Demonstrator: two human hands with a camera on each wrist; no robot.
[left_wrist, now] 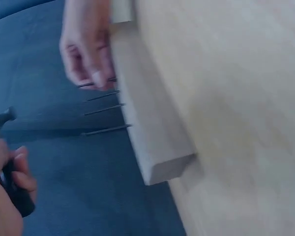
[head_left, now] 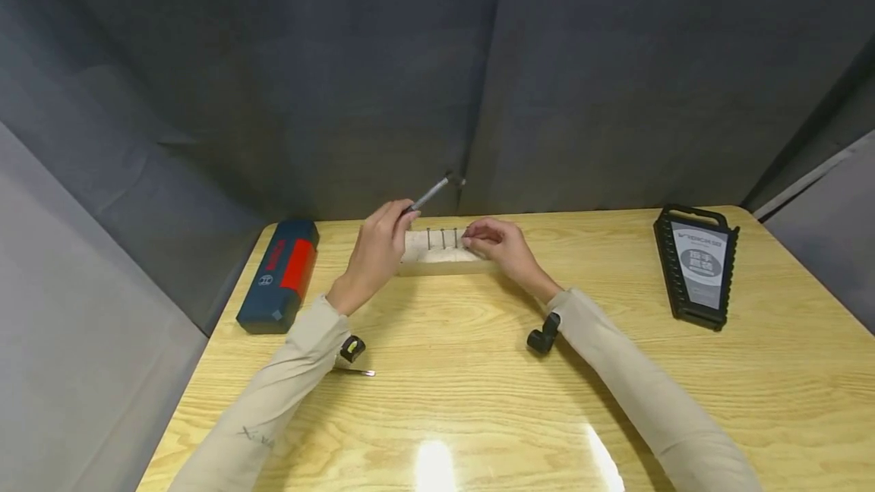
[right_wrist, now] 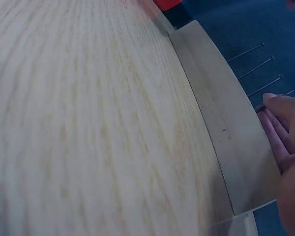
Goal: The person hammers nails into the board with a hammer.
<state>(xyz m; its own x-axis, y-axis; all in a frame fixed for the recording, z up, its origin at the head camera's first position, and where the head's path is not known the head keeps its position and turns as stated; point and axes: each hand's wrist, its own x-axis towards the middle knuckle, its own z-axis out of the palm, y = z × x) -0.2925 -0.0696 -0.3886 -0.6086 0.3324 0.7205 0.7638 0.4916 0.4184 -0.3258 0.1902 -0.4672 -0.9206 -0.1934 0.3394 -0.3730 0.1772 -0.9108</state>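
A pale wooden block [head_left: 447, 268] lies near the table's far edge. Three nails [head_left: 442, 238] stand upright in a row in its top. My left hand [head_left: 374, 250] grips a hammer [head_left: 431, 193] by its dark handle, its head raised above and behind the block. In the left wrist view the hammer head [left_wrist: 6, 116] is apart from the nails. With thumb and fingertips, my right hand [head_left: 506, 249] pinches another nail [left_wrist: 84, 85] at the right of the row, its point at the block. My right fingers partly hide that nail in the head view.
A dark blue and red case [head_left: 276, 275] sits at the table's left. On the right lies a black wrench rack [head_left: 697, 264] with a white label. A thin metal tool tip [head_left: 362, 372] shows beside my left sleeve. Dark curtains [head_left: 383, 82] hang behind the table.
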